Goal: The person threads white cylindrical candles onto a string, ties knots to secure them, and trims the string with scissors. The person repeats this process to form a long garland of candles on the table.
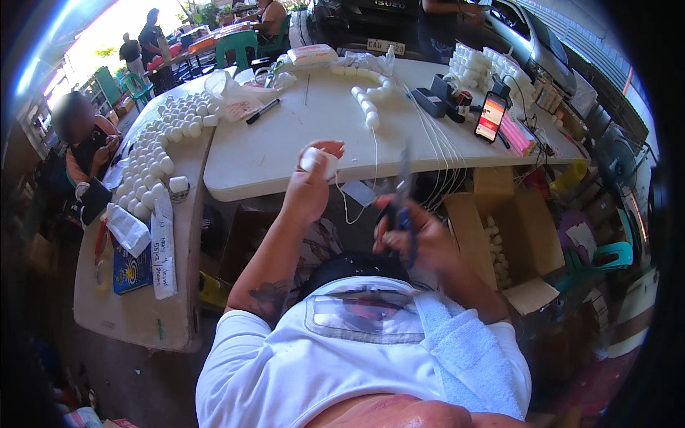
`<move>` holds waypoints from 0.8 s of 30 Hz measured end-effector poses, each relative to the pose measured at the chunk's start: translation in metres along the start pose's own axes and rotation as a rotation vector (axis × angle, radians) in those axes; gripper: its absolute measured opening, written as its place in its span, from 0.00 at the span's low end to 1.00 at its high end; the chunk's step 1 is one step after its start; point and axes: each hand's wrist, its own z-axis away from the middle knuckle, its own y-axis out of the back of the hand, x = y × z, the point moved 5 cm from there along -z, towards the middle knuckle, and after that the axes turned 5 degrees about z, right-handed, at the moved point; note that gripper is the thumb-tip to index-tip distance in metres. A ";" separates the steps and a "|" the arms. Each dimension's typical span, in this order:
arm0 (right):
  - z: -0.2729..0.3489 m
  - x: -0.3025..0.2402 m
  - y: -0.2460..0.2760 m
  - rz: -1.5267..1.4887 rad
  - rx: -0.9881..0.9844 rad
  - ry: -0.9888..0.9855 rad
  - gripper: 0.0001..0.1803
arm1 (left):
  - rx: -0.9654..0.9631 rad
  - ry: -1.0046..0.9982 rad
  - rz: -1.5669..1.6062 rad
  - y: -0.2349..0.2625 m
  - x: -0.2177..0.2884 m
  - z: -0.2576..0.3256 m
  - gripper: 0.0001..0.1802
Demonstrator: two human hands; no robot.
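My left hand (310, 187) is closed round a small white rounded piece (319, 162), just off the front edge of the white table (278, 157). A thin white string (376, 158) loops below that hand and runs up to a strung row of white rounded pieces (367, 105) on the table. My right hand (421, 232), smeared by motion, grips dark-handled scissors (404, 175) with the blades pointing up. The scissors are to the right of the string and apart from the white piece. Whether the blades are parted is too blurred to tell.
Many white pieces (153, 160) crowd the left table. A black marker (263, 111), a phone (491, 116) and loose strings (428, 125) lie ahead. An open cardboard box (531, 239) with white pieces stands at right. A person (85, 139) sits far left.
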 end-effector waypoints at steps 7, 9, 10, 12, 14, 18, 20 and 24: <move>-0.011 0.060 -0.036 -0.262 -0.401 -0.190 0.36 | -0.056 -0.084 0.382 -0.015 0.011 0.003 0.42; -0.018 0.063 -0.035 -0.235 -0.384 -0.240 0.39 | -0.067 -0.096 0.395 -0.021 0.011 0.007 0.44; -0.021 0.063 -0.035 -0.172 -0.352 -0.259 0.39 | -0.076 -0.101 0.415 -0.024 0.010 0.008 0.45; -0.029 0.056 -0.035 -0.060 -0.309 -0.199 0.40 | -0.087 -0.098 0.449 -0.027 0.008 0.010 0.46; -0.035 0.050 -0.039 -0.015 -0.302 -0.167 0.40 | -0.092 -0.085 0.470 -0.029 0.007 0.012 0.46; -0.043 0.044 -0.047 -0.009 -0.243 -0.145 0.40 | -0.074 -0.084 0.456 -0.027 0.009 0.013 0.44; -0.043 0.043 -0.047 0.003 -0.181 -0.167 0.37 | -0.075 -0.083 0.453 -0.026 0.010 0.013 0.44; -0.040 0.041 -0.045 0.059 -0.110 -0.241 0.33 | -0.086 -0.084 0.476 -0.029 0.009 0.016 0.43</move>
